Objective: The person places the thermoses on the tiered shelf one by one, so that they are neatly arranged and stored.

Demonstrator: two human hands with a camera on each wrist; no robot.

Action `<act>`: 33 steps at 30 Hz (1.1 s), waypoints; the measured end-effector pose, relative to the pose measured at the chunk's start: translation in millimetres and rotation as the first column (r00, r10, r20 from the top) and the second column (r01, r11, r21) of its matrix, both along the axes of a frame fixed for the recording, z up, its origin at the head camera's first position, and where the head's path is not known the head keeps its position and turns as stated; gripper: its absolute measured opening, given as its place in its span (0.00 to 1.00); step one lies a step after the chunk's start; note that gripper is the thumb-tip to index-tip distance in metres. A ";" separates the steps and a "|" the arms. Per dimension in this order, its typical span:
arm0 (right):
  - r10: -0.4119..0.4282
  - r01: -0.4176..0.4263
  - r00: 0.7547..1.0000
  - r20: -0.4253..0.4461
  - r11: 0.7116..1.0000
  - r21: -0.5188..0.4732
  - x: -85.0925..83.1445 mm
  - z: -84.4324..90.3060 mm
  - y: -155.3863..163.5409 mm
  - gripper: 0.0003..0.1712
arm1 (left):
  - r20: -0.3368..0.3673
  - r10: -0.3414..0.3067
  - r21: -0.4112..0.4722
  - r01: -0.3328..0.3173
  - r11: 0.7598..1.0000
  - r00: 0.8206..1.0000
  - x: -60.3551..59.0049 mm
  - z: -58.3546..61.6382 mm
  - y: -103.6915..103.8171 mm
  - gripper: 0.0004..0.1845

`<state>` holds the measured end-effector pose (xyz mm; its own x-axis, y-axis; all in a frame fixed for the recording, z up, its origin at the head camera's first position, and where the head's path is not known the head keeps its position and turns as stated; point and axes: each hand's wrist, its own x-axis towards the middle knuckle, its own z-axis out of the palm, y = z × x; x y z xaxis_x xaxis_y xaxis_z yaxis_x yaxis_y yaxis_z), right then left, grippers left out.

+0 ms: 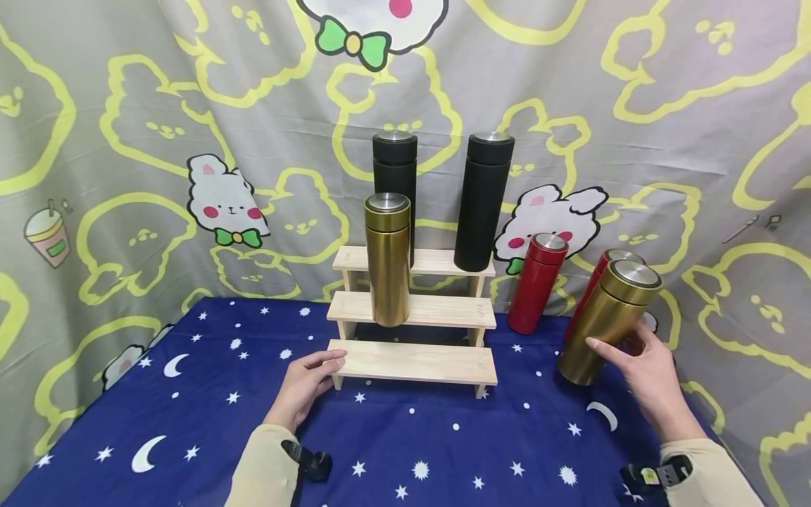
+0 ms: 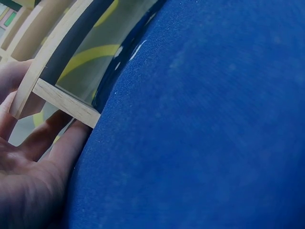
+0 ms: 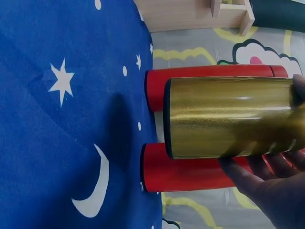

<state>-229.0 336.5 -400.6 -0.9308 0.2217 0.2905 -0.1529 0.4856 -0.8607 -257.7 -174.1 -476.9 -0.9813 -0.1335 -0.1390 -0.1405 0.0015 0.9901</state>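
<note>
My right hand (image 1: 649, 373) grips a gold thermos flask (image 1: 598, 327) with a silver-topped lid, thumb and fingers on opposite sides. In the right wrist view its dark base (image 3: 167, 119) hangs above the cloth, apart from it. Two red flasks (image 1: 537, 282) stand behind it, one partly hidden. At the left end of the lowest step of a wooden three-step stand (image 1: 412, 360), my left hand (image 1: 304, 384) holds the board's end and leg (image 2: 66, 102). Another gold flask (image 1: 388, 260) stands upright on the middle step. Two black flasks (image 1: 484, 204) occupy the top step, the left one partly covered.
Blue cloth (image 1: 241, 422) with white stars and moons covers the table. A grey curtain (image 1: 146, 267) with yellow outlines and rabbit faces hangs close behind the stand and flasks, and along both sides.
</note>
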 end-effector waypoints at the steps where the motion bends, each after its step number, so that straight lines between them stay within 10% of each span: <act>1: -0.001 0.001 1.000 0.002 1.000 0.002 -0.5 0.5 -0.8 0.35 | 0.000 0.001 0.001 -0.001 1.000 1.000 -0.2 0.3 0.2 0.18; 33: 0.097 -0.098 0.994 0.056 0.995 0.020 5.7 32.8 -53.3 0.41 | -0.039 0.001 -0.020 -0.002 1.000 0.999 1.3 -0.3 1.6 0.17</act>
<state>-223.3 283.2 -367.8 -0.9623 0.1231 0.2424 -0.1534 0.4902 -0.8580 -256.4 -172.6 -477.2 -0.9857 -0.1372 -0.0982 -0.1020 0.0207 0.9946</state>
